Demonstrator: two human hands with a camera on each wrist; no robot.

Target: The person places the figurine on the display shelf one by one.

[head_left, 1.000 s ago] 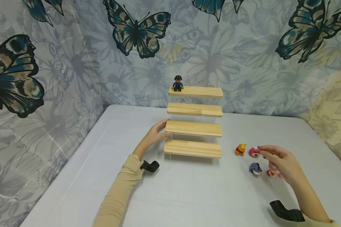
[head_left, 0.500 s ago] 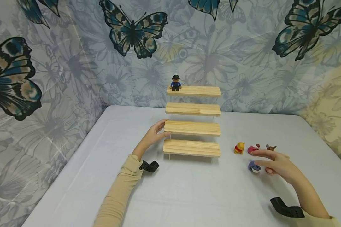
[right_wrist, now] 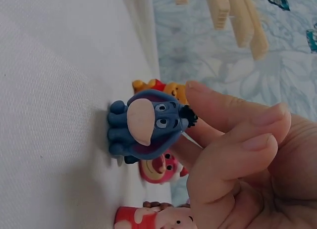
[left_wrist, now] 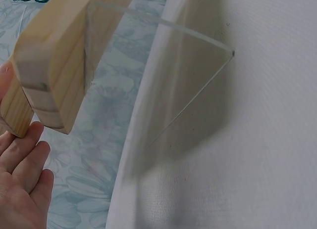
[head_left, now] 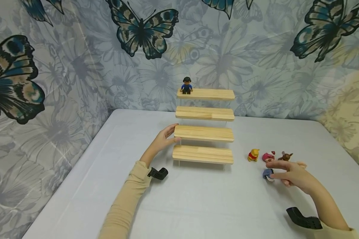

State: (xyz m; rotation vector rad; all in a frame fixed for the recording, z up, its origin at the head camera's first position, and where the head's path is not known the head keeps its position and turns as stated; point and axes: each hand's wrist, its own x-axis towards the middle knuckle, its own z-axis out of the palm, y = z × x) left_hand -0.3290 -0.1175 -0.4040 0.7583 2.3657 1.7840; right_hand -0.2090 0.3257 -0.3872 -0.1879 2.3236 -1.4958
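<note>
My left hand [head_left: 162, 142] grips the left end of a wooden tiered display shelf [head_left: 204, 133], fingers behind one tier and thumb at its front. In the left wrist view, the fingers [left_wrist: 22, 162] lie against the wood. My right hand [head_left: 296, 176] reaches over a blue donkey figurine [right_wrist: 143, 122], which stands on the table. Its thumb and fingers are extended around the donkey's head; firm contact cannot be made out. Close by stand a yellow bear figurine [head_left: 253, 155], a pink bear figurine [head_left: 268, 157] and a brown figurine [head_left: 285, 156]. A red-and-pink figurine [right_wrist: 134, 219] is partly hidden by the hand.
A toy figure in blue and black [head_left: 186, 85] stands at the left end of the top tier. The white-covered table [head_left: 197, 202] meets a butterfly-patterned backdrop [head_left: 227, 59] behind and at the left. Clear supports [left_wrist: 198, 33] hold up the tiers.
My right hand has shifted from the pink bear toward the blue donkey, its fingers now around it. The brown figurine has come into sight. The left hand keeps its hold on the shelf.
</note>
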